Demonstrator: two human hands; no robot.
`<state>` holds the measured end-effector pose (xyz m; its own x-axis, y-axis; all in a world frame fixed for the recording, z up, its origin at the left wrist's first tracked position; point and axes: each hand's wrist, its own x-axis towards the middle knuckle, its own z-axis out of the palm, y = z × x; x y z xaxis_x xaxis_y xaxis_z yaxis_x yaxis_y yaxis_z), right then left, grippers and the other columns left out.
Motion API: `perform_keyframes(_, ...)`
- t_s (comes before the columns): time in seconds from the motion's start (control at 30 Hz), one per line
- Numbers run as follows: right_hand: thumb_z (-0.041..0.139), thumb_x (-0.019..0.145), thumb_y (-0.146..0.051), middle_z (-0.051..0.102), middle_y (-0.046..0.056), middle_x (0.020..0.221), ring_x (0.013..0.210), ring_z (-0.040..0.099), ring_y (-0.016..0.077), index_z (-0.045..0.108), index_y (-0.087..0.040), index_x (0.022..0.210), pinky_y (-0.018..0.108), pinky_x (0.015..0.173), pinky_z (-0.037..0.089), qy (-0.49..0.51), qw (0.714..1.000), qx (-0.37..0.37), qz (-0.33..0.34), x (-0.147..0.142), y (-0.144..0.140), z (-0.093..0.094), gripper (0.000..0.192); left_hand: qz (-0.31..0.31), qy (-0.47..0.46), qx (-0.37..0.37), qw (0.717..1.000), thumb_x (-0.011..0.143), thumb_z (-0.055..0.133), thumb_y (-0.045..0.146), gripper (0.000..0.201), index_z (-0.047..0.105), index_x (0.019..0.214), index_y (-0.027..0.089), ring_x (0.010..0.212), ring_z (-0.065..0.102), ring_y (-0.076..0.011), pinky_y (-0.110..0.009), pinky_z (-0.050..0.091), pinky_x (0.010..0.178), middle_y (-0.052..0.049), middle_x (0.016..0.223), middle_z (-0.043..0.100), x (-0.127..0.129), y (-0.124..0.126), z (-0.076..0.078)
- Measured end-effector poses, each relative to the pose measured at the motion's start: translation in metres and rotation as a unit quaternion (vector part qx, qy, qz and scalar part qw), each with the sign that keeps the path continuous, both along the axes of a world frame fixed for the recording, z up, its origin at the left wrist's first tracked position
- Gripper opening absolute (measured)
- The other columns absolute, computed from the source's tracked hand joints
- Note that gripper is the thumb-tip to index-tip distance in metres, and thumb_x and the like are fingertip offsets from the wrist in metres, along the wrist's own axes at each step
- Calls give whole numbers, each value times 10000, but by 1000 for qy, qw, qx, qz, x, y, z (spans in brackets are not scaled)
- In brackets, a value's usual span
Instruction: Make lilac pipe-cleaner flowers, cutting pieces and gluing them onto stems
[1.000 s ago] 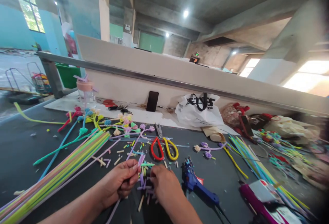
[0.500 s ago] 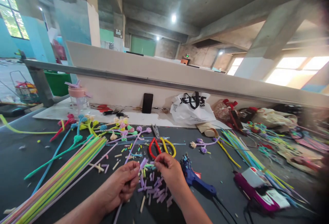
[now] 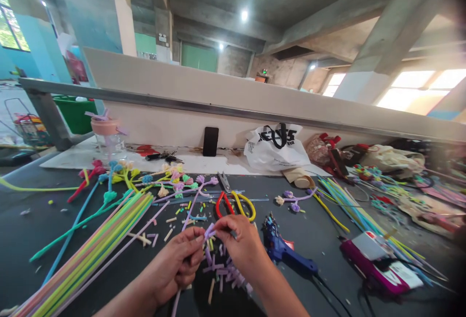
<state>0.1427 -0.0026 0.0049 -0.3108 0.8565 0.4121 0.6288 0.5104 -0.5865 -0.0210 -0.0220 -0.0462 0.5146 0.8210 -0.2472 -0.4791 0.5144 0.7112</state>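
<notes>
My left hand (image 3: 182, 256) is closed, pinching a small lilac pipe-cleaner bundle (image 3: 209, 231) at its fingertips. A long lilac stem (image 3: 176, 303) shows below that hand; whether it joins the bundle is hidden. My right hand (image 3: 238, 239) is also closed, its thumb and forefinger meeting the bundle from the right with a short lilac piece mostly covered by the fingers. Under both hands lies a pile of short lilac pipe-cleaner pieces (image 3: 231, 274). Scissors (image 3: 235, 205) with red and yellow handles lie just beyond the right hand.
A blue glue gun (image 3: 289, 254) lies right of my right hand, its cord trailing forward. Long pipe cleaners (image 3: 98, 254) are bundled at left, with pipe-cleaner flowers (image 3: 174, 183) behind. A phone (image 3: 210, 141), white bag (image 3: 274, 147) and lidded jar (image 3: 109, 137) stand along the back.
My right hand has brought its short lilac piece left against the bundle in my left hand; the gap between the fingertips has closed. The whole view has shifted slightly.
</notes>
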Motion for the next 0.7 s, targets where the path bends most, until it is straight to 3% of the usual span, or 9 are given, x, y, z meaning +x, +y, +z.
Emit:
perform_keyframes(0.27,622,722,-102,633,-47,654,676,572,105,605,-201,648,297,794,290,-27,999,23,14,4,-4,3,125,-14,5,6,1000,814,506,313,147,426,896,221,346,114,-7,-140,53,320,92,501,355,1,-1,5)
perform_keyframes(0.7,632,714,-69,642,-47,635,647,582,94,601,-187,646,324,858,233,-26,999,36,4,0,-11,-1,140,-17,4,7,1000,803,524,319,164,450,913,222,343,114,-3,-131,62,318,92,492,363,0,-1,-1)
